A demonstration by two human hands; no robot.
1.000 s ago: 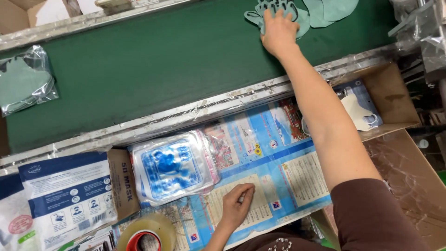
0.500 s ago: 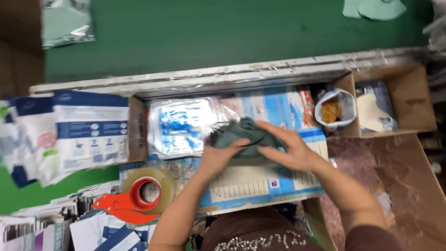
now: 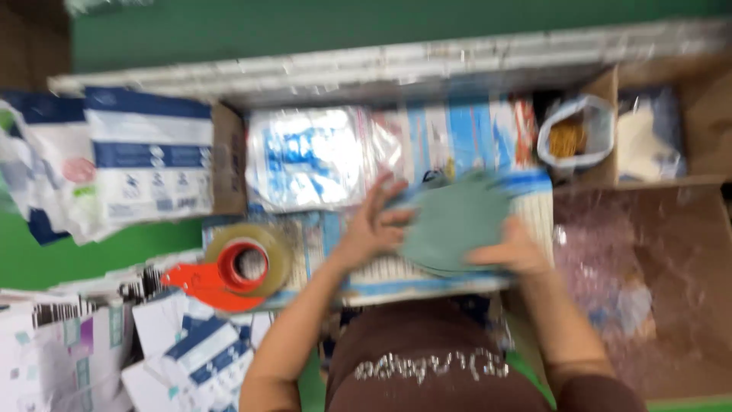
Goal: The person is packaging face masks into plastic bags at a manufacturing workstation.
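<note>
The picture is blurred by motion. Both my hands hold a flat stack of green face masks (image 3: 451, 221) over a blue-and-white printed sheet (image 3: 427, 271) in front of me. My left hand (image 3: 374, 225) grips the stack's left edge with fingers spread. My right hand (image 3: 509, 250) clasps its lower right edge. A clear plastic packet with blue print (image 3: 305, 156) lies just beyond my left hand.
A roll of clear tape on a red dispenser (image 3: 240, 267) sits left of my hands. White-and-blue packets (image 3: 145, 164) fill a box at the left. A small bag with brownish contents (image 3: 572, 137) and a cardboard box (image 3: 671, 137) stand at the right. A green conveyor belt (image 3: 343, 30) runs along the top.
My right hand came back from the conveyor belt with green masks. Both hands now hold the stack flatter and a little further right over the printed sheet. The camera tilted down.
</note>
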